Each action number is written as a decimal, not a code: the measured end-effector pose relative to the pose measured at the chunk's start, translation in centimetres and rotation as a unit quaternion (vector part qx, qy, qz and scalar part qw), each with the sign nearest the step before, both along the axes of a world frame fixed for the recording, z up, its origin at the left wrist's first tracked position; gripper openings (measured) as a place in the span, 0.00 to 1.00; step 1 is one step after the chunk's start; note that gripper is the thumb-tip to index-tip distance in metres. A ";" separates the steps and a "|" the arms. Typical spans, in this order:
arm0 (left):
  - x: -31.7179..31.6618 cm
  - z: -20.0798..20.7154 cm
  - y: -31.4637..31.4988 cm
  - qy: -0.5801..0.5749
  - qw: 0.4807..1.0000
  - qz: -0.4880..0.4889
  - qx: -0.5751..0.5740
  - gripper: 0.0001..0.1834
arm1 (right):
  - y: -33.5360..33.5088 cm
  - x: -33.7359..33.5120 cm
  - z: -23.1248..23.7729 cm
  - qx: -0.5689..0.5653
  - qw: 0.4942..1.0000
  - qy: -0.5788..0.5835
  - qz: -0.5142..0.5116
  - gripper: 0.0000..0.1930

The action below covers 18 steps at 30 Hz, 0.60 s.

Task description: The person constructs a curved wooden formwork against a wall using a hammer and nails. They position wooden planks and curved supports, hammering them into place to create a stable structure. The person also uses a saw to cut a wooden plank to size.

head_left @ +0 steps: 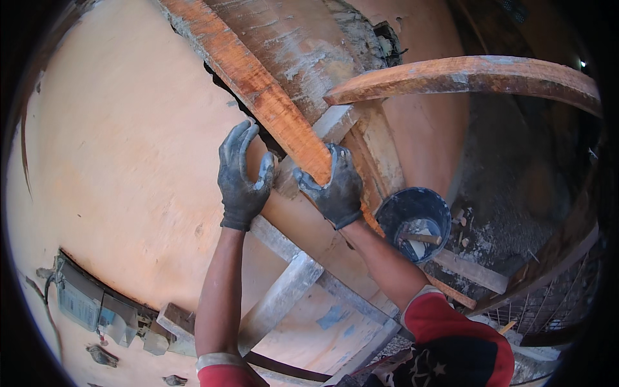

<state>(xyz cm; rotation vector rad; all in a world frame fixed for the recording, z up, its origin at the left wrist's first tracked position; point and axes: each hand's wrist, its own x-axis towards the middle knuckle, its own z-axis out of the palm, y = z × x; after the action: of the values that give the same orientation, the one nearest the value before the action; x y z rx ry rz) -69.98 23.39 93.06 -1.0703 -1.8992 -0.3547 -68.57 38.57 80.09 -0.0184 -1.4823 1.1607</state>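
My right hand (336, 189), in a grey work glove, is closed round the lower end of a long orange-brown wooden plank (261, 93). The plank slants up to the upper left, along a dark ragged gap (225, 87) in the plastered wall. Left of the plank's end, my left hand (242, 171) is in a matching glove, with its fingers curved and the thumb apart. Its fingertips are by the edge of the gap, and I see nothing held in it. A pale wooden crosspiece (335, 124) passes behind the plank.
A second wooden beam (471, 79) reaches in from the right. Below it stands a dark bucket (416, 219) with a wooden-handled tool inside. A wooden frame (284, 290) lies under my forearms. Electrical boxes (97, 306) are fixed to the wall (129, 148) at lower left.
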 end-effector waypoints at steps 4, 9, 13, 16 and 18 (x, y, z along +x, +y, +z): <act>-0.3 -0.1 -0.1 0.004 1.000 -0.002 -0.004 0.29 | 0.3 -0.3 -0.1 0.007 1.000 -0.002 0.017 0.31; 0.6 1.3 -0.8 0.001 1.000 -0.005 -0.030 0.29 | 1.2 2.7 -0.2 -0.023 0.996 -0.033 0.083 0.32; 4.8 0.8 -2.8 -0.096 0.993 0.033 -0.056 0.25 | 2.8 8.6 -2.1 -0.024 0.993 -0.056 0.102 0.31; 13.4 -3.2 -2.5 -0.148 0.982 0.086 -0.079 0.24 | 6.5 13.3 -4.1 -0.026 0.994 -0.038 0.095 0.31; 18.1 -7.9 -5.5 -0.195 0.962 0.171 -0.083 0.27 | 6.7 15.9 -6.2 0.012 0.997 -0.052 0.065 0.31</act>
<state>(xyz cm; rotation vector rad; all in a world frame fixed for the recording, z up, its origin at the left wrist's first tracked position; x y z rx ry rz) -51.89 17.85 85.19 -0.7936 -2.4560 -0.2206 -52.68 45.28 73.92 0.0348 -1.6076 1.2617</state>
